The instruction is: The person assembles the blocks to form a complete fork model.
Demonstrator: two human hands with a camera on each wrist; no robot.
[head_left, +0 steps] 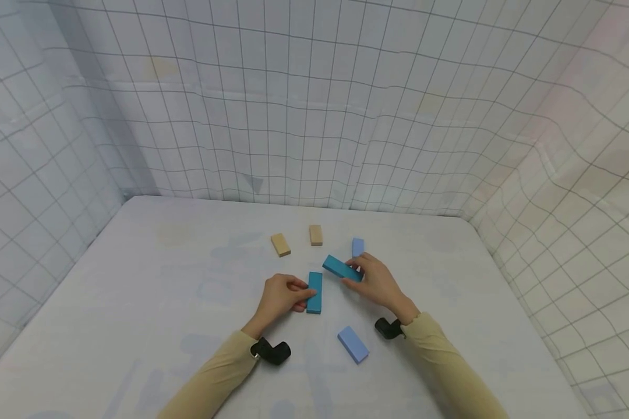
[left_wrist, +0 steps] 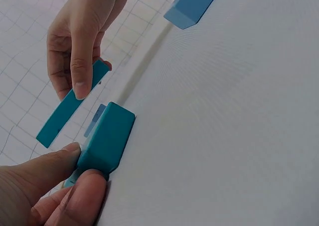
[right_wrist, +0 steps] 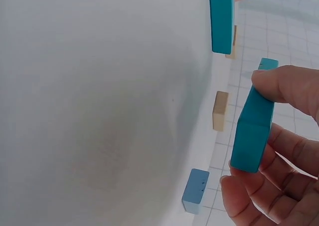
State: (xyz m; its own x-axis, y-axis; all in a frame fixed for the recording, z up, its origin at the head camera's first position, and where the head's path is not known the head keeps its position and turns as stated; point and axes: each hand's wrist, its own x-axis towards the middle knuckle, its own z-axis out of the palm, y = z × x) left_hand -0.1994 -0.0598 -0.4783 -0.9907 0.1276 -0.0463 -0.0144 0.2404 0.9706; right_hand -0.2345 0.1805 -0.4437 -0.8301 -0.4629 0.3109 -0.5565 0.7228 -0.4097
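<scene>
Near the middle of the table, my left hand [head_left: 285,294] pinches a teal block [head_left: 315,293] between thumb and fingers; the left wrist view shows the thumb [left_wrist: 55,161] and a fingertip at its near end. My right hand [head_left: 374,282] grips a second teal block [head_left: 342,268], held at a slant just right of and beyond the first. In the right wrist view its thumb [right_wrist: 279,81] lies over that block [right_wrist: 251,136], with the other fingers curled underneath. A light blue block [head_left: 358,247] sits just behind the right hand, partly covered by it.
Two tan blocks, one left [head_left: 280,245] and one right [head_left: 316,235], lie farther back on the white table [head_left: 152,302]. Another light blue block [head_left: 353,344] lies toward the front, between the forearms. White gridded curtains [head_left: 304,116] surround the table at the back and sides.
</scene>
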